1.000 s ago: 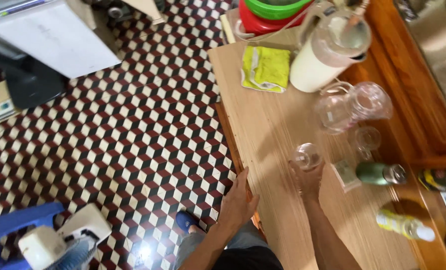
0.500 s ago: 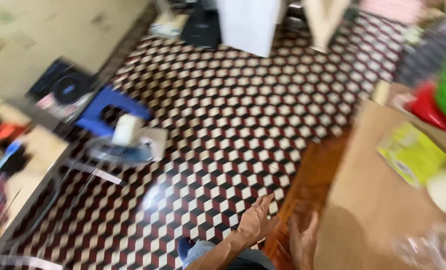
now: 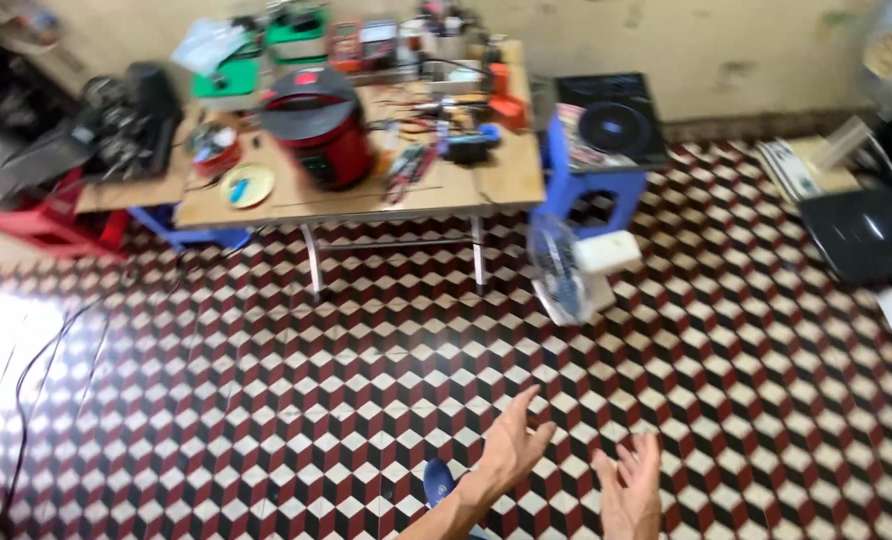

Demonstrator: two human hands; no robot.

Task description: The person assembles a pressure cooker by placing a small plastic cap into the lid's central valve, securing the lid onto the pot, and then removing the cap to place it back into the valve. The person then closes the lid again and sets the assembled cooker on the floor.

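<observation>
My left hand (image 3: 512, 448) hangs in the air low in the view, fingers spread, holding nothing. Beside it on the right, my right hand (image 3: 630, 489) is also bare with its fingers apart, palm turned up. Both hover over a floor of red, black and white cube-pattern tiles (image 3: 296, 400). A blue slipper (image 3: 439, 482) shows just under my left wrist. Across the room stands a wooden work table (image 3: 506, 165) with a red rice cooker (image 3: 318, 126) and several tools on it.
A small white fan (image 3: 573, 270) stands on the floor by a blue stool (image 3: 596, 190) that carries a black induction cooker (image 3: 613, 120). A black cable (image 3: 36, 370) runs over the floor at left. A dark case (image 3: 866, 235) lies at right.
The view has swung away from the wooden counter with jars and bottles to the open floor and the far work table. Both hands left the counter and now hang free.
</observation>
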